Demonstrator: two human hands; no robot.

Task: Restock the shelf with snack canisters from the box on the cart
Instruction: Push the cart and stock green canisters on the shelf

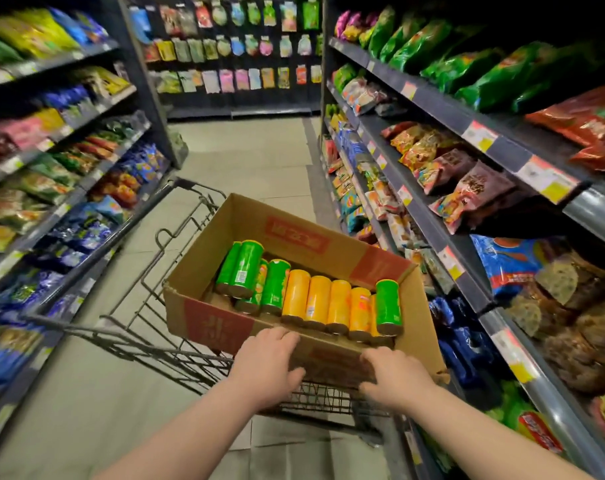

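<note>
Clasping the box (204, 313) at its near rim are left hand (268, 362) and right hand (393, 375); floor (86, 410) lies open leftward.

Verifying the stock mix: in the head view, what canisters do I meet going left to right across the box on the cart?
Inside the cardboard box: cluster of green canisters → row of yellow-orange canisters → single green canister.

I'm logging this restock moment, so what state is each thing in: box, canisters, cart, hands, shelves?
box: open, on the cart
green canisters: lying in the box
orange canisters: lying in a row
cart: carrying the box
left hand: holds the box's near edge
right hand: holds the box's near edge
shelves: full of snack bags
</note>
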